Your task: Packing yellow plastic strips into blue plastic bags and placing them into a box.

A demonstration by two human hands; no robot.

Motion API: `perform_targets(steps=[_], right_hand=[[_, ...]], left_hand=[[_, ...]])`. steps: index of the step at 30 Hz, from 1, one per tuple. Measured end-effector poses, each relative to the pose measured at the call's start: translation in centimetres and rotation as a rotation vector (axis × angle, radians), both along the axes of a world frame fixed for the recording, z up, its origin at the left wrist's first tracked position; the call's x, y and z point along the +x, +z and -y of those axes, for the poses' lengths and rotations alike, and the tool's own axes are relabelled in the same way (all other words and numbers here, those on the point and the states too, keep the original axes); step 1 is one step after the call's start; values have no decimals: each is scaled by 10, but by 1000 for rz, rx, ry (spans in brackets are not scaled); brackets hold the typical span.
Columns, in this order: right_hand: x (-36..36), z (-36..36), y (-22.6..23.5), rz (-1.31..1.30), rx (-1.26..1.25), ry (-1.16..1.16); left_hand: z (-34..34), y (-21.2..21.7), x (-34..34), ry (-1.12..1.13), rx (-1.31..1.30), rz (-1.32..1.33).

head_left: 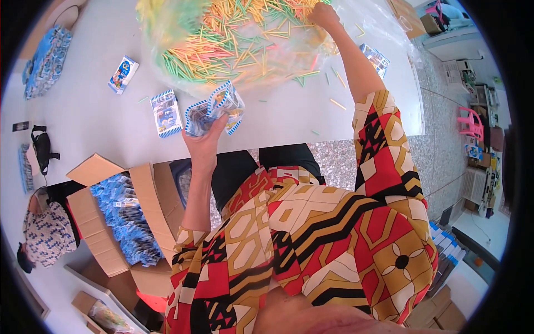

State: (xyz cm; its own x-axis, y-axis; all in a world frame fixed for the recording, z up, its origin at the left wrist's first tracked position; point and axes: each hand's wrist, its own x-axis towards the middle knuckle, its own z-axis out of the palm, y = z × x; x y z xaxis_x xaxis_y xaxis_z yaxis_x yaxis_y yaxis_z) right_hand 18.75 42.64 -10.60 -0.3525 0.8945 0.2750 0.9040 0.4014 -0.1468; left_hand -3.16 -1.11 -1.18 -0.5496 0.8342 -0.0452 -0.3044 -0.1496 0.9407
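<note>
Blue-edged packaging (227, 100), gripped in the left hand (207, 139), should be steadied. At the right hand (324, 15), grip cannot be told.

Got 1 blue-and-white striped pouch (229, 103) in my left hand (208, 139), tilted, top looks gaping. Skinny yellow, green and pink sticks (192, 58) lie heaped every which way on clear plastic (303, 40), strays on the white table (267, 125).

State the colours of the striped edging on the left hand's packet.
Blue and white on the packet, seen best in the head view.
</note>
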Motion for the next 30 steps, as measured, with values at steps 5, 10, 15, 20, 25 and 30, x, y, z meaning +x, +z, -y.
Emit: perform_targets(steps=[5,10,15,20,25,30], right_hand=[[-20,8,24,14,-251,-100],[-37,9,33,121,-281,-93],[-6,-16,13,247,-225,-97],[-7,11,16,-105,-199,233],[6,48,-10,-394,-47,202],[-47,123,69,-534,-209,173]], left_hand=[[2,-1,-1,-5,-29,1],[4,0,-3,14,-39,-23],[0,-1,-2,-19,-37,-53],[5,3,-5,-2,-65,-69],[0,1,-2,-45,-41,-73],[4,-2,-8,-2,-64,-166]])
